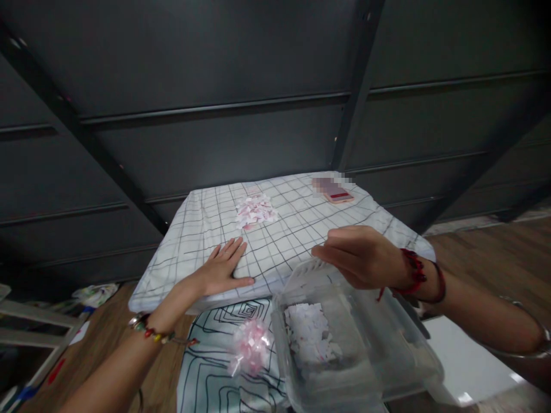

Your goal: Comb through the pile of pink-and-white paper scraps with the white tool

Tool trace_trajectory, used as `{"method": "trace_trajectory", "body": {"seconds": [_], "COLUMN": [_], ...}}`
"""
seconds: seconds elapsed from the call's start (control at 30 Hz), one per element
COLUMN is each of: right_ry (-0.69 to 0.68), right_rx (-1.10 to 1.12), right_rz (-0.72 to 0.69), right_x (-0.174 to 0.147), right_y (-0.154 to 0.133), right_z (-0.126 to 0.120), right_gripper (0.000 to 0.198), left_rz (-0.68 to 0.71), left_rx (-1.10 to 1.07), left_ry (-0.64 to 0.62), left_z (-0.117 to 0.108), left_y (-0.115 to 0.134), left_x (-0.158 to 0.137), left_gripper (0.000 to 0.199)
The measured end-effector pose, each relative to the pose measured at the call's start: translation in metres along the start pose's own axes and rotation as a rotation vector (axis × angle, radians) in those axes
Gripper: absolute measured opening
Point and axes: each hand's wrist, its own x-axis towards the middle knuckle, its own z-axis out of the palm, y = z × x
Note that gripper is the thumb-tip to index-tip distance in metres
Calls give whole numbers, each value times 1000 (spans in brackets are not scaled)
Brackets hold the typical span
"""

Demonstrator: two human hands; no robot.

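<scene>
My left hand (224, 267) lies flat on the white checked tablecloth (293, 223) near its front edge, fingers spread and nothing held. Just beyond its fingertips is a loose pile of small white and pink paper-like pieces (256, 211). My right hand (359, 255) is closed above a clear plastic box (279, 344), its curled fingers close to the box's slotted far edge. Whatever those fingers hold, if anything, is hidden. Inside the box sits a heap of small white pieces (312, 332). A shiny clear bag with pink contents (250, 347) rests left of the box.
A phone (338, 192) lies at the table's far right. Dark panels (224, 143) rise behind the table. Patterned cloth (202, 361) spreads below the left forearm. A white flat board (469, 358) is at lower right, a pale chair-like frame (34, 332) at left.
</scene>
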Motion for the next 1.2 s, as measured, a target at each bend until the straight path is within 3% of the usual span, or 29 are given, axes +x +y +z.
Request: {"method": "trace_trajectory", "body": {"seconds": [0.13,0.27,0.43,0.57,0.83,1.0,1.2], "right_ry": [-33,16,-40,-60,-100,-22,65], "right_rx": [3,-61,-113,-135,-103,-56,-38], "right_rz": [67,107,155,204,113,18,58], "right_x": [7,17,34,51,77,83,78], "right_y": [14,37,72,94,114,122,119], "right_z": [3,21,54,78,116,133,147], "right_gripper": [22,23,26,24,24,27,31], "left_rz": [13,4,-85,-133,77,134,183], "left_rx": [-51,-139,-160,-188,-165,-214,-259], "left_ry": [-32,79,236,265,248,289,277], "left_z": [-9,-18,-23,-29,-28,-16,-12], "left_y": [-2,-11,-39,-63,-86,-94,-96], "left_x": [4,15,43,69,101,104,107], "left_gripper": [87,80,81,88,102,107,108]}}
